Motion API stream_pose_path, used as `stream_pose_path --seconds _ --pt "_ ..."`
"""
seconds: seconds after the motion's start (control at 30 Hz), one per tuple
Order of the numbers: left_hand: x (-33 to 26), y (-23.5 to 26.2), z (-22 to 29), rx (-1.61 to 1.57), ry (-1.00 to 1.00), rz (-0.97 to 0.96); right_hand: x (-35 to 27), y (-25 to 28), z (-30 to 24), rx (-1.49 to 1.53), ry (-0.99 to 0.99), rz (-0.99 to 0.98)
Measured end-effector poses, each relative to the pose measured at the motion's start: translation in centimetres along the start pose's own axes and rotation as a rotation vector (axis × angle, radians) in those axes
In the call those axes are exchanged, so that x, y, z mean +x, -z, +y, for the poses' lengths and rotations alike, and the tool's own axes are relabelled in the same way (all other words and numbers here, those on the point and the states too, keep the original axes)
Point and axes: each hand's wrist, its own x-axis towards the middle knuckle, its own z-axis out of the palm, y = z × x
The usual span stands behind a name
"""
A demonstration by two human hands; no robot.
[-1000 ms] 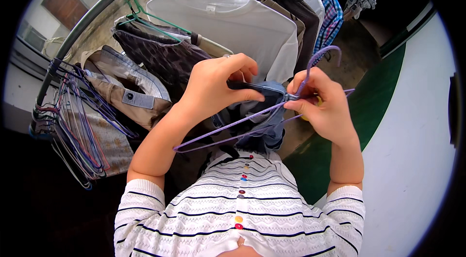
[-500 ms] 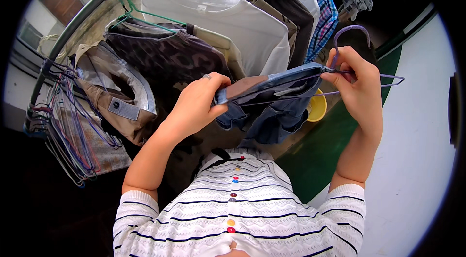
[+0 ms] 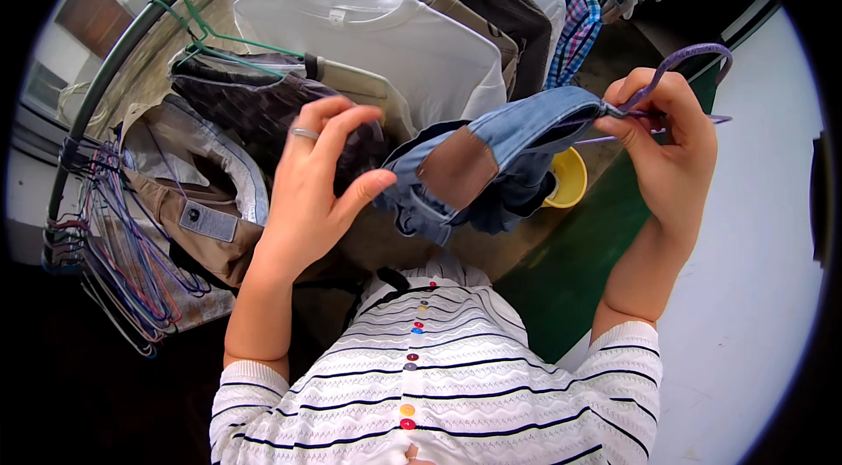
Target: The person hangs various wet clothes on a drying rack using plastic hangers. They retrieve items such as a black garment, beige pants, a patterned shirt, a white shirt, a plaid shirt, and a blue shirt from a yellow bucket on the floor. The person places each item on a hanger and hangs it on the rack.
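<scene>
Drying area with a curved clothes rail [image 3: 132, 35] over a green floor [image 3: 579, 272] and white wall: denim garment half-mounted on a purple hanger.

Left of the denim, a bunch of bare wire hangers [image 3: 114, 246] hangs at the rail's low end, then tan trousers [image 3: 193, 211], a dark patterned garment on a green hanger [image 3: 197, 26] and a white T-shirt [image 3: 395, 44], all already hung. The left hand [image 3: 311, 184] is open, fingers spread, thumb tip touching the denim garment [image 3: 491, 158] at its waistband edge near the brown patch. The denim is draped over the purple hanger [image 3: 693, 57] but bunched and sagging, so judged not yet straightened or on the rail. The right hand [image 3: 671, 145] is closed, pinching hanger neck and denim together. A yellow bowl [image 3: 570, 177] sits just behind the denim.
</scene>
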Motion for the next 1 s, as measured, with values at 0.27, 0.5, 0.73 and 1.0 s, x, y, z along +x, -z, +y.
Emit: stream_pose_path --seconds 0.27,0.5,0.73,1.0 --pt "3.4 -2.4 3.6 -0.33 -0.208 0.082 3.9 1.0 2.7 0.061 0.203 0.152" --pt "3.4 -2.6 3.7 -0.494 0.028 0.261 -7.0 -9.5 4.6 -0.15 0.202 0.374" --pt "1.3 0.6 4.0 -0.464 -0.017 0.198 -13.4 -14.8 9.5 -0.025 -0.458 0.314" --pt "-3.6 7.6 0.0 -0.289 -0.165 0.063 -8.9 3.2 13.7 0.64 -0.645 -0.025"
